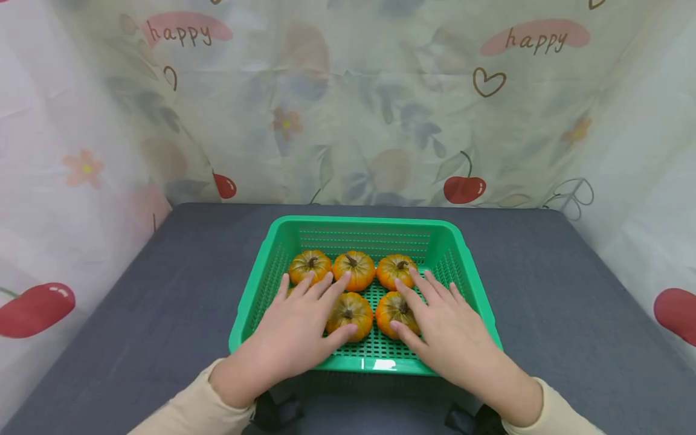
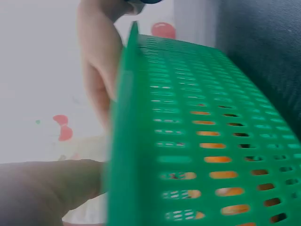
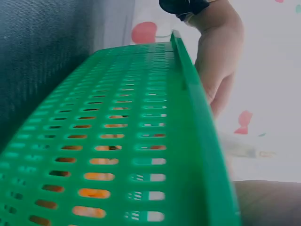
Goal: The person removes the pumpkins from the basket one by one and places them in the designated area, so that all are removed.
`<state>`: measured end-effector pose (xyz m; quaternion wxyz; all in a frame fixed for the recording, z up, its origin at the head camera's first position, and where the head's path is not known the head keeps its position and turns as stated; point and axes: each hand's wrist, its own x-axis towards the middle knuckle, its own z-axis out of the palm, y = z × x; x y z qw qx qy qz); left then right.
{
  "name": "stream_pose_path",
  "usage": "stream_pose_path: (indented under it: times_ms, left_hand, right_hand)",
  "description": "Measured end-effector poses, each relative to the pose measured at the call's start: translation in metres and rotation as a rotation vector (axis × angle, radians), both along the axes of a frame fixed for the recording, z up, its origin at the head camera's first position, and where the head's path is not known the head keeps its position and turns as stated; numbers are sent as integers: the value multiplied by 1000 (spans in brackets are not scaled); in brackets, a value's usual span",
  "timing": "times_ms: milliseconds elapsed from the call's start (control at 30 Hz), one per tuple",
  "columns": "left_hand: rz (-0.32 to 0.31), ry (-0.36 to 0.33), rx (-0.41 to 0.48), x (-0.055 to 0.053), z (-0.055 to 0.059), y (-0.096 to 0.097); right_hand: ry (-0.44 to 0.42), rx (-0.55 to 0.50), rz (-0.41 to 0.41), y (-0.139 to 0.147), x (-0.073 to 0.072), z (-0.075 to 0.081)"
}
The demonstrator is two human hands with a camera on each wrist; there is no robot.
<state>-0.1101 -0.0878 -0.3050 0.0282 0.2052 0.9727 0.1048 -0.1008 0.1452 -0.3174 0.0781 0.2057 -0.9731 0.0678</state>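
A green plastic basket [image 1: 361, 364] with slotted walls holds several small orange pumpkins in two rows. The back row shows a left pumpkin [image 1: 310, 264], a middle one [image 1: 356, 275] and a right one [image 1: 393, 273]. In front lie a middle pumpkin [image 1: 348, 315] and a right one [image 1: 388, 313]; another is nearly hidden beneath my left hand [image 1: 296, 326]. That hand spreads its fingers over the left side. My right hand [image 1: 448, 329] reaches over the right side, fingers spread, its fingertips overlapping the right pumpkins in the head view. Both hands hold nothing.
The basket stands on a dark grey table [image 1: 174, 314]. A pale printed curtain [image 1: 348, 109] with cherries and flowers hangs behind the table and along both sides. In the left wrist view the basket's slotted wall [image 2: 188, 117] fills much of the picture.
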Motion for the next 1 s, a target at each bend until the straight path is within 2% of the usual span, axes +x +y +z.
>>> stream_pose_path:
  times_ms: [167, 367, 500, 567, 700, 800, 900, 1000]
  left_hand:
    - [-25, -98, 44, 3, 15, -6]
    - [-41, -245, 155, 5, 41, -24]
    - [-62, -258, 287, 4, 57, -45]
    - [-51, -266, 366, 1, 63, -56]
    - [-33, -301, 560, -12, 63, -79]
    - [-30, -329, 708, -24, 56, -97]
    - [11, -339, 772, -35, 46, -113]
    - [54, -353, 772, -46, 35, -125]
  right_hand:
    - [-46, -15, 21, 4, 2, 7]
    - [-64, -64, 26, 13, 6, 21]
    - [-94, -181, 10, 20, 5, 30]
    - [-125, -255, 4, 22, 4, 33]
    - [-177, -381, 31, 26, -2, 29]
    - [-203, -460, 73, 27, -5, 19]
    - [-226, -520, 108, 29, -7, 10]
    - [-240, -553, 126, 30, -10, 3]
